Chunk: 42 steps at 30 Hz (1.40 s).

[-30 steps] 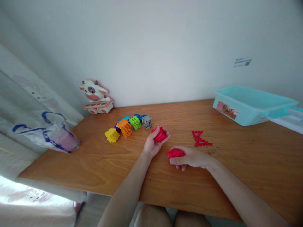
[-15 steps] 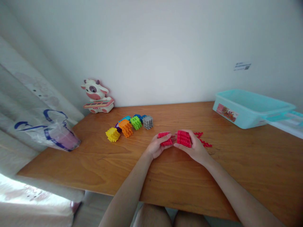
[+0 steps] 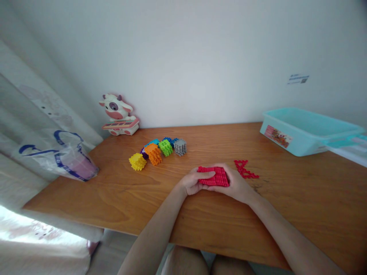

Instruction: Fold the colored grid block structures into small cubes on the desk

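Two stacks of red plastic interlocking pieces meet end to end between my hands, just above the wooden table. My left hand (image 3: 194, 181) is closed on the left red stack (image 3: 204, 182), its thumb laid across the top. Wrapped round the far and near sides of the right red stack (image 3: 220, 177) is my right hand (image 3: 235, 184). Whether the two stacks are joined or only touching, I cannot tell. A few loose red pieces (image 3: 245, 170) lie on the table just beyond my right hand.
Stacks of similar pieces, yellow (image 3: 138, 162), orange (image 3: 153, 154), green (image 3: 166, 148), grey (image 3: 180, 147) and others, stand left of centre. A cow toy keyboard (image 3: 120, 118) is against the wall. A clear bag (image 3: 74, 164) lies far left; a turquoise bin (image 3: 304, 143) sits back right.
The two red stacks, held apart before, now touch end to end. My hands have come together and slightly lower, uncovering more of the loose red pieces.
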Each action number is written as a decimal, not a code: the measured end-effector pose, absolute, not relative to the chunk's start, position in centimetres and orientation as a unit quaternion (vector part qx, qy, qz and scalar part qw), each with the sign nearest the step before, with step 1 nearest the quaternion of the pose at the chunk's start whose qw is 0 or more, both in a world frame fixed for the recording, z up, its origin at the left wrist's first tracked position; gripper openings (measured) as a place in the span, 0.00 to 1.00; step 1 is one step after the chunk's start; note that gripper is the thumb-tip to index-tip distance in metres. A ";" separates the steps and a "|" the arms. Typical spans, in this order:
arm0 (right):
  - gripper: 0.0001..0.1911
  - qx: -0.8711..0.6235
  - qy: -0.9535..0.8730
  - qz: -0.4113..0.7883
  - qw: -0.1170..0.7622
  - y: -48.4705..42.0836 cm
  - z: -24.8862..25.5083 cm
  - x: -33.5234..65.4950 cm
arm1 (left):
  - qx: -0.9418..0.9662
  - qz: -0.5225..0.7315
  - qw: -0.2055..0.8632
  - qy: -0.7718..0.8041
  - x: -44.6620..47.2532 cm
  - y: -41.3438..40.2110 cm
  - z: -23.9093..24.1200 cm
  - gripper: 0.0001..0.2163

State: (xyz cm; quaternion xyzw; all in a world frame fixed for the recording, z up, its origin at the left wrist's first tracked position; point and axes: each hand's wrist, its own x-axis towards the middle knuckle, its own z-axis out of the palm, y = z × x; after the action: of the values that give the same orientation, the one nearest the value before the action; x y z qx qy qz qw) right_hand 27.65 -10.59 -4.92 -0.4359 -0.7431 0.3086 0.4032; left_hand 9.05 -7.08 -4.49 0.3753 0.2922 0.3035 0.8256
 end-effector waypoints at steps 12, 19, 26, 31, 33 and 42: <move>0.30 -0.394 -0.780 0.240 0.422 -10.8 -5.1 27.5 | 0.352 0.305 0.842 0.271 9.1 -7.5 -4.5 0.19; 0.30 -0.409 -0.776 0.208 0.433 -11.1 -5.1 27.6 | 0.359 0.320 0.845 0.234 9.9 -7.9 -4.2 0.19; 0.28 -0.417 -0.770 0.191 0.444 -11.6 -4.6 27.4 | 0.346 0.376 0.813 0.278 11.2 -7.4 -4.3 0.26; 0.28 -0.416 -0.772 0.181 0.445 -11.6 -4.5 27.2 | 0.403 0.430 0.717 0.372 11.2 -6.9 -5.3 0.24; 0.28 -0.414 -0.774 0.181 0.444 -11.6 -4.5 27.1 | 0.458 0.439 0.664 0.394 11.1 -6.8 -5.4 0.25; 0.26 -0.438 -0.791 0.214 0.370 -11.2 -4.6 27.6 | 0.660 0.403 0.414 0.481 9.7 -7.5 -4.7 0.20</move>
State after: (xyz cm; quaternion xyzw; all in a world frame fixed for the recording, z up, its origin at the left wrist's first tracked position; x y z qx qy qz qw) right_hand 27.61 -11.17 -4.57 -0.4380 -0.7910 0.2136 0.3700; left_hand 9.75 -7.52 -4.67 0.6599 0.4811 0.4026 0.4135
